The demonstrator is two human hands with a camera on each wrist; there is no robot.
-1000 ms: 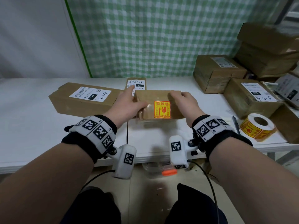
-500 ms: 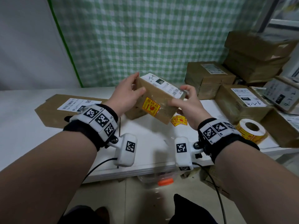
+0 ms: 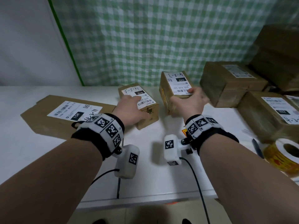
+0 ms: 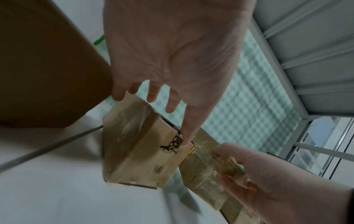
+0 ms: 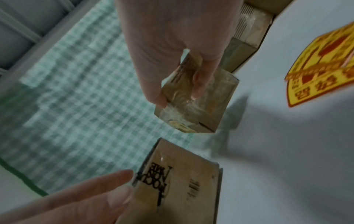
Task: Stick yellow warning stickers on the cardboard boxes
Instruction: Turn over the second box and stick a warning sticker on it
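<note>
Stickered box going down; next box under my left hand.

My right hand point(image 3: 188, 102) grips the stickered box point(image 3: 174, 89), fingers curled round it, above the table point(image 3: 48, 151). Left hand point(image 3: 131, 109), fingers spread, rests on the next box point(image 3: 146, 109). Set down squarely, sticker outward; roll point(image 3: 283, 156) lies right.

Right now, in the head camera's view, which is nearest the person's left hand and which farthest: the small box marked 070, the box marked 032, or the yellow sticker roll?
1. Box marked 070: under the left hand, touching.
2. Box marked 032: to its right, held by the right hand.
3. Yellow sticker roll: far right table edge.
</note>
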